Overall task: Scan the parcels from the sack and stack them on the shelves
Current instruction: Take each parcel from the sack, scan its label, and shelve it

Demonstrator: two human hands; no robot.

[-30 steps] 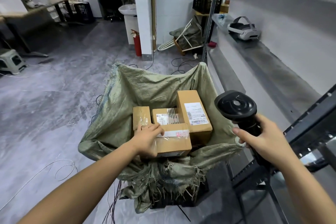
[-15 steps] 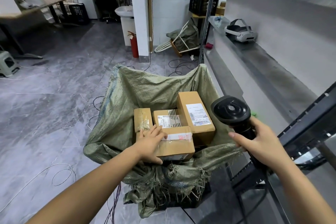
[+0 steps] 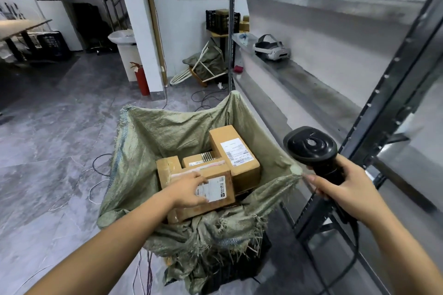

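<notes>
A green woven sack [image 3: 143,146] stands open on the floor with several cardboard parcels inside. My left hand [image 3: 189,189] grips the nearest parcel [image 3: 218,189], a brown box tilted up so its white label faces me. Behind it lie a taller labelled parcel [image 3: 236,153], a small box [image 3: 199,159] and a narrow box [image 3: 167,165]. My right hand [image 3: 345,189] holds a black barcode scanner [image 3: 311,148] by its handle, to the right of the sack, its head pointing towards the parcels. The metal shelves [image 3: 299,72] run along the right.
A dark shelf upright [image 3: 388,84] slants close by my right hand. A white headset [image 3: 271,49] lies on the shelf further back. Cables [image 3: 100,163] trail on the grey floor left of the sack. A red fire extinguisher [image 3: 141,79] stands by the white pillar.
My left hand has tipped the nearest parcel up and towards me, showing its label. The scanner in my right hand has stayed beside the sack.
</notes>
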